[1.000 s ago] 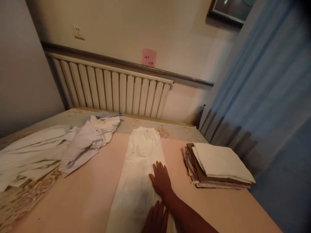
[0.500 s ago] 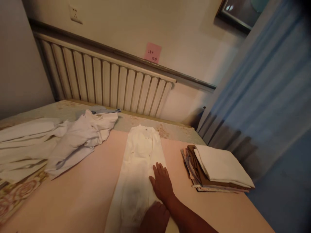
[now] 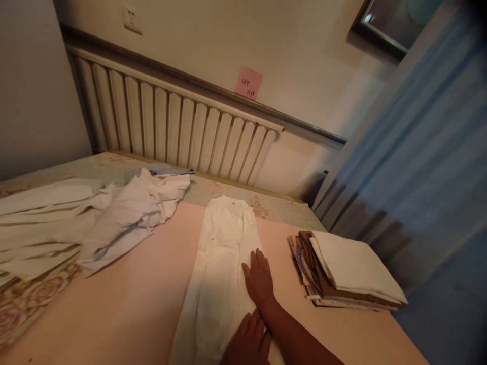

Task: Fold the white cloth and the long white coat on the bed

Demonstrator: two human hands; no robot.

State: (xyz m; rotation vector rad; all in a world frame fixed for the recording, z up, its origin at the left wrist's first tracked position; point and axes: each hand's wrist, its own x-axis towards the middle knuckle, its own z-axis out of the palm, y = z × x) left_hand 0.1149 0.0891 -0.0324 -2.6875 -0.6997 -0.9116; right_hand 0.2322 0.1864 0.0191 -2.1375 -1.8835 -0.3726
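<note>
A white garment (image 3: 222, 253), folded into a long narrow strip, lies on the pink cover with its far end near the floral cloth. My right hand (image 3: 259, 279) rests palm down along the garment's right edge, fingers stretched out and thumb to the left. Closer to me, my left hand (image 3: 246, 340) is on the lower part of the garment, beside my right wrist, with its fingers extended. Neither hand grips anything. The near end of the garment runs out of view at the bottom.
A folded pile of cloth (image 3: 353, 268), white on top with brown below, sits to the right. Crumpled pale clothes (image 3: 125, 213) lie at the left. Behind the bed are a radiator (image 3: 171, 121) and a wall; a blue curtain (image 3: 411, 152) hangs at the right.
My left hand's fingers have gone from curled to stretched out on the garment. My right hand stays flat at nearly the same place on it. The whole view has shifted slightly.
</note>
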